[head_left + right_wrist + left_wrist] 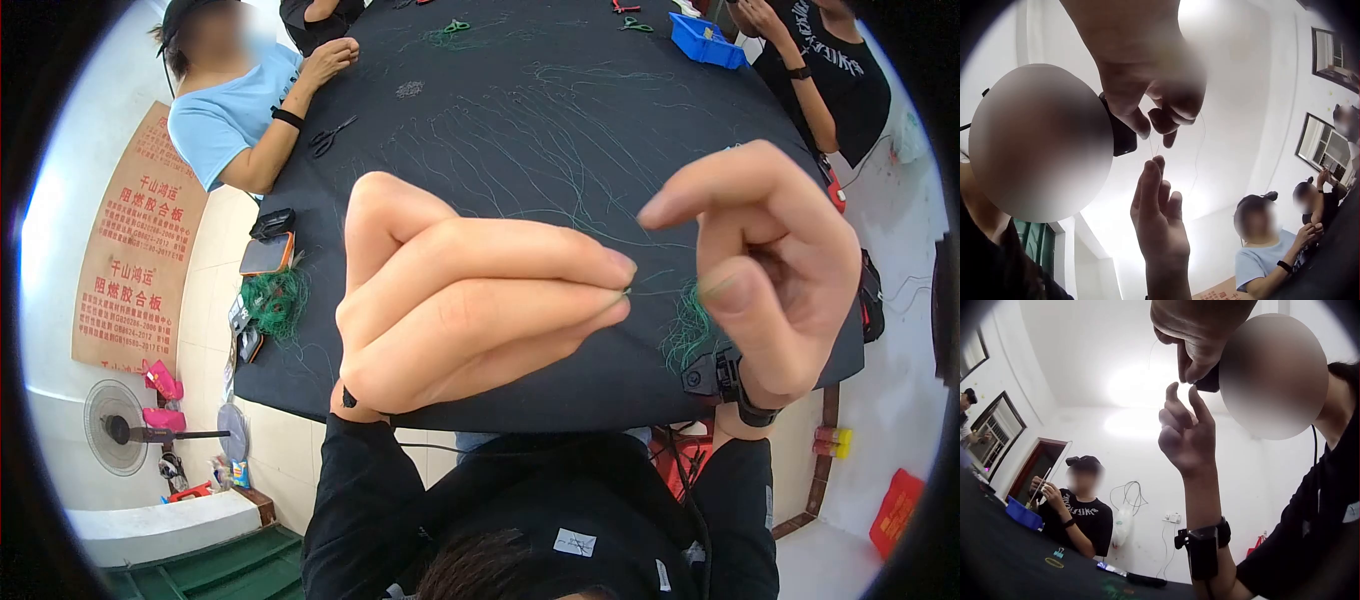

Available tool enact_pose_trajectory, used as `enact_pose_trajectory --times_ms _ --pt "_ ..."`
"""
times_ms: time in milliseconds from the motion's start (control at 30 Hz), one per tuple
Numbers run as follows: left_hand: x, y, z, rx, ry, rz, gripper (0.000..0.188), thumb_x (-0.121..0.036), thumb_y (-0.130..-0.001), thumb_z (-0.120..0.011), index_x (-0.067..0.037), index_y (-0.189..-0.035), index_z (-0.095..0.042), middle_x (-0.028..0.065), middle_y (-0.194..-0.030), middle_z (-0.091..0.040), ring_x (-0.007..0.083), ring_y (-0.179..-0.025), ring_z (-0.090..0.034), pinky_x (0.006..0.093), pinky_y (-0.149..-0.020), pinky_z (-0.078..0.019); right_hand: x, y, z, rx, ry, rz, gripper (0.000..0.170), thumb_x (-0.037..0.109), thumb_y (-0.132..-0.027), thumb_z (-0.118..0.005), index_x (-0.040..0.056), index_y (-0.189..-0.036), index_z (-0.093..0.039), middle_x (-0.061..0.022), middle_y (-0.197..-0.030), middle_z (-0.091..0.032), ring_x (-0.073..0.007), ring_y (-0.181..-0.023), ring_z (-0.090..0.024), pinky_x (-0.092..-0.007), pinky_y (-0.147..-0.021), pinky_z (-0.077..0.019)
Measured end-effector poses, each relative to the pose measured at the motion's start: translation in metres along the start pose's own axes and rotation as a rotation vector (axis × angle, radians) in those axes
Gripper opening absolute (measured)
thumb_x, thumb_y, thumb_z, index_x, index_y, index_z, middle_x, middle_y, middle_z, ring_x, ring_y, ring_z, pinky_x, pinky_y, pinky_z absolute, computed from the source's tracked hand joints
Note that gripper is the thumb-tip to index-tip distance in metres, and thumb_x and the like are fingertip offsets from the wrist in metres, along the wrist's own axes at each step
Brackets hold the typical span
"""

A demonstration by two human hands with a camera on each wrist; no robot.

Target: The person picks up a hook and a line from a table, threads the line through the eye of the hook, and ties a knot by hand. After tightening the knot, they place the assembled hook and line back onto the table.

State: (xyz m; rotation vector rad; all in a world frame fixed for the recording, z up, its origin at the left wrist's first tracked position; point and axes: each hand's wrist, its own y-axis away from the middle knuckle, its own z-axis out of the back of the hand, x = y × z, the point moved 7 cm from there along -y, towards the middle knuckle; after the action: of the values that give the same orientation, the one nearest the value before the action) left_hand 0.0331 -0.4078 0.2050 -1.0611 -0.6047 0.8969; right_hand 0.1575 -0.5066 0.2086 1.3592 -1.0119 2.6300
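In the head view, the left hand (480,300) pinches a fine green thread (655,292) between thumb and fingertips, a tiny tip showing there. The right hand (785,265) is beside it, index finger and thumb bent and apart, other fingers curled in. The thread runs toward the right hand, and a strand shows on its far side; the exact grip is hidden. In the right wrist view, the right hand (1154,81) is above the left hand (1163,219), with a loose thread (1199,150) trailing from its curled fingers. In the left wrist view, the hands nearly meet.
Green threads lie across the black-covered table (400,370), with tangled bunches (275,305) at the left and near the right wrist. Black scissors (332,136), a blue tray (705,42) and a phone-like object (267,254) are also on it. Other people sit around the table.
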Motion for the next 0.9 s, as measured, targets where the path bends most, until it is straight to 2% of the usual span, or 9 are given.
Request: enact_pose_trajectory --times_ms 100,300,500,733,900 --pt "-0.001 0.000 0.000 0.006 -0.017 -0.011 0.027 -0.008 -0.061 -0.078 -0.008 -0.083 -0.063 0.0051 -0.085 -0.067 0.0072 -0.058 -0.041 0.0208 -0.056 -0.0277 0.002 -0.002 -0.004 0.107 0.071 0.020 0.020 0.015 -0.076 -0.065 -0.0042 -0.080 -0.060 0.0014 -0.054 -0.048 -0.0010 -0.043 -0.034 -0.0176 -0.042 -0.0225" --pt "-0.002 0.000 0.001 -0.036 -0.025 -0.017 0.022 -0.011 -0.063 -0.077 -0.008 -0.080 -0.063 0.0052 -0.082 -0.067 0.0076 -0.057 -0.040 0.0213 -0.055 -0.0270 0.007 0.001 -0.004 0.070 0.078 0.062 0.009 0.005 -0.075 -0.063 -0.0031 -0.077 -0.060 -0.0036 -0.059 -0.057 -0.0013 -0.045 -0.039 -0.0163 -0.042 -0.0265" --pt "0.000 -0.001 0.002 -0.023 -0.012 -0.007 0.021 -0.014 -0.065 -0.077 -0.009 -0.079 -0.063 0.0047 -0.079 -0.067 0.0083 -0.058 -0.041 0.0213 -0.055 -0.0277 0.011 0.002 -0.006 0.070 0.057 0.080 0.009 0.005 -0.075 -0.063 -0.0031 -0.077 -0.059 -0.0038 -0.061 -0.058 -0.0011 -0.044 -0.042 -0.0158 -0.041 -0.0282" --pt "0.001 0.002 0.002 -0.042 -0.023 0.034 0.019 -0.017 -0.069 -0.076 -0.009 -0.079 -0.062 0.0033 -0.079 -0.066 0.0086 -0.060 -0.042 0.0216 -0.057 -0.0293 0.010 0.004 -0.012 0.198 0.082 0.036 0.007 0.003 -0.076 -0.064 -0.0023 -0.076 -0.060 -0.0041 -0.060 -0.058 -0.0022 -0.043 -0.045 -0.0165 -0.041 -0.0323" --pt "0.000 0.000 0.001 -0.011 -0.033 0.034 0.020 -0.018 -0.070 -0.075 -0.009 -0.081 -0.061 0.0030 -0.081 -0.067 0.0085 -0.061 -0.044 0.0226 -0.059 -0.0303 0.019 0.012 -0.016 0.184 0.119 0.236 0.007 0.002 -0.071 -0.069 0.0011 -0.076 -0.064 -0.0034 -0.057 -0.057 -0.0082 -0.039 -0.044 -0.0201 -0.037 -0.0303"
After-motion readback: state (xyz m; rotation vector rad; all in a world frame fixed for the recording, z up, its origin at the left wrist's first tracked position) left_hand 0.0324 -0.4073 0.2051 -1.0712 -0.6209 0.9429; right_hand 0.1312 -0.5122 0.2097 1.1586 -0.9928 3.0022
